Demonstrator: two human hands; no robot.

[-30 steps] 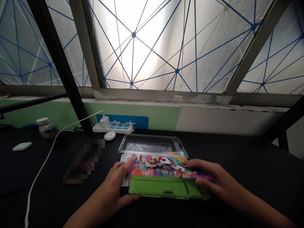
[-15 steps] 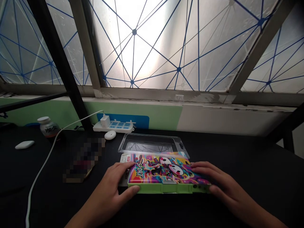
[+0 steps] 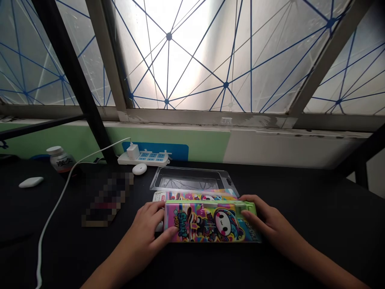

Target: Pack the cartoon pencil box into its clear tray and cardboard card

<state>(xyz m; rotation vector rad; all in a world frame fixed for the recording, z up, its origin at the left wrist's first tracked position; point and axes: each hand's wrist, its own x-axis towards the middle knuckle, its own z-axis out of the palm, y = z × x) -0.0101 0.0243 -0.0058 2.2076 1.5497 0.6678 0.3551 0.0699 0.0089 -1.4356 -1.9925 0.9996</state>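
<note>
A brightly printed cartoon pencil case (image 3: 207, 222) with green edges is held on the black desk between my two hands. It is tipped up on its side, with a broad printed face turned toward me. My left hand (image 3: 147, 228) grips its left end, thumb on the near face and fingers behind. At the right end my right hand (image 3: 267, 218) has its thumb over the green panel on the face and fingers along the top edge. Behind it lies a colourful printed card (image 3: 159, 196), partly covered by the case. A clear plastic package shell (image 3: 192, 172) rests just beyond.
Toward the back stand a white power strip (image 3: 150, 158) and a round white case (image 3: 139, 169). A blurred-out item (image 3: 105, 200), a white-capped bottle (image 3: 61, 160), a white cable (image 3: 57, 208) and a small white object (image 3: 31, 182) are on the left.
Both hands have tipped the pencil case from lying flat onto its side, so another printed face shows toward me. The plastic shell and card have stayed behind it.
</note>
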